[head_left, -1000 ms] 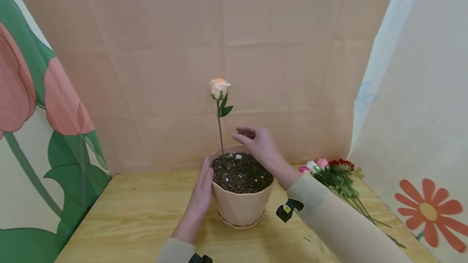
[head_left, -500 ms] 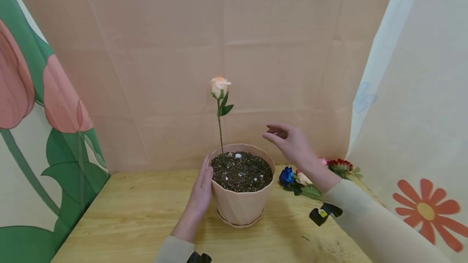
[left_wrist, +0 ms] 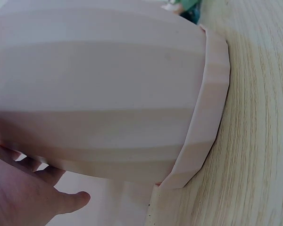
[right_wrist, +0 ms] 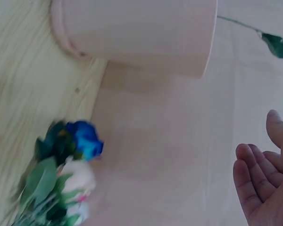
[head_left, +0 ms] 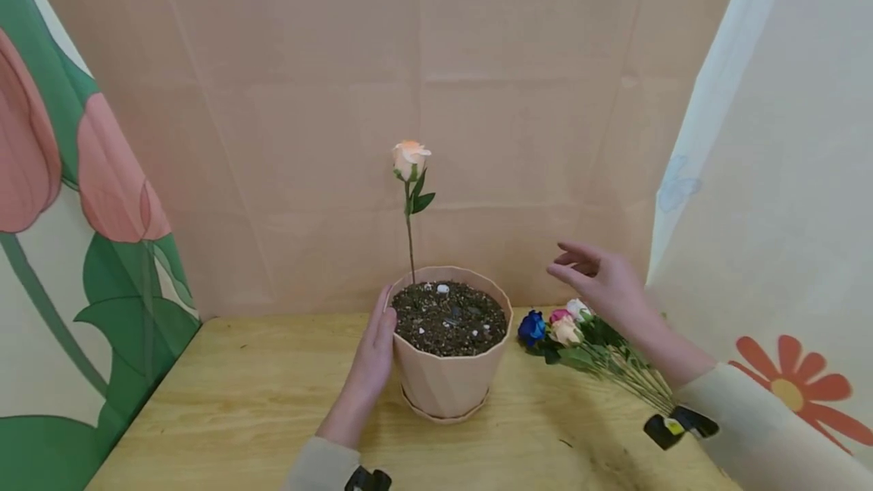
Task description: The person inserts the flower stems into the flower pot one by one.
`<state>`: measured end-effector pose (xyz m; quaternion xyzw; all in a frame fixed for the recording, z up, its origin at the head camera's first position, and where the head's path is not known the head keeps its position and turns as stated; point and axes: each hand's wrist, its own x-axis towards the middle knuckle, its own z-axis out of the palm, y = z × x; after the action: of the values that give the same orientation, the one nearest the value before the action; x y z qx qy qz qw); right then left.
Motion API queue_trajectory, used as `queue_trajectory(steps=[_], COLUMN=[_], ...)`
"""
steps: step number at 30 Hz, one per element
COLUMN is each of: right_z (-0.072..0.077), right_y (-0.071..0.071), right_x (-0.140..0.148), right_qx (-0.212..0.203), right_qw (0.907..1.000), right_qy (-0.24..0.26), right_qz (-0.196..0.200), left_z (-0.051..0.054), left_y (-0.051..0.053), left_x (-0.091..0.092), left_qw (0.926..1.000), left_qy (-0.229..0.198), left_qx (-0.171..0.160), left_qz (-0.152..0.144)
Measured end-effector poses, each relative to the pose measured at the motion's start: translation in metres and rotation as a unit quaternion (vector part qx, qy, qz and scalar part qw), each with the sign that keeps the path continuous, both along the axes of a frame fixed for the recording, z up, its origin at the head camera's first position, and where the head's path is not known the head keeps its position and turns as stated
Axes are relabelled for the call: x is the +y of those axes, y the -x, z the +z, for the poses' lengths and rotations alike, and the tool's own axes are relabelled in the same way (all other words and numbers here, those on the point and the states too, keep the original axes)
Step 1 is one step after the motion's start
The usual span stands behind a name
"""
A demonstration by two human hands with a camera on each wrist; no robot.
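Note:
A pink faceted flowerpot full of dark soil stands on a saucer. One peach rose rises upright from the soil near the pot's back left. My left hand rests flat against the pot's left side; the left wrist view shows its fingers along the wall. Holding nothing, my right hand hovers over the loose flowers at the right, its fingers loosely bent and thumb apart. Those flowers include a blue rose, a second peach rose and a white bloom, stems toward the front right.
The wooden table ends at a pink backdrop. Printed cloth with tulips hangs on the left, and a pale cloth with a red flower on the right.
My right hand has moved away from above the pot, rightward to over the loose flowers. The left hand stays on the pot, and the planted rose stands in place.

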<state>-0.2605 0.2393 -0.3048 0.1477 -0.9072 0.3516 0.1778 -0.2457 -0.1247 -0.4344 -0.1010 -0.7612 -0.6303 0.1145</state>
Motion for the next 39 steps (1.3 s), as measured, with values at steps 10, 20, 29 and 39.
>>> queue_trajectory(steps=[10, 20, 29, 39], right_z=[-0.023, -0.051, -0.075, -0.115], right_y=[-0.015, -0.026, -0.028, -0.024], right_x=[0.059, 0.118, 0.153, 0.189], right_qx=[-0.002, -0.028, -0.053, -0.082], right_qw=[0.9979, 0.9927, 0.9888, 0.9819], right_qy=[-0.041, -0.068, -0.073, -0.089], right_qz=[-0.049, -0.096, -0.119, -0.146], left_z=[0.001, 0.001, 0.002, 0.002], left_y=[-0.002, -0.001, -0.002, -0.002], left_x=[0.0, 0.0, 0.0, 0.0], left_qw=[1.0, 1.0, 1.0, 0.9999], left_qy=[0.001, 0.008, 0.005, 0.003], left_qx=[-0.001, -0.002, 0.001, 0.005], left_qz=[-0.003, -0.001, -0.002, -0.01])
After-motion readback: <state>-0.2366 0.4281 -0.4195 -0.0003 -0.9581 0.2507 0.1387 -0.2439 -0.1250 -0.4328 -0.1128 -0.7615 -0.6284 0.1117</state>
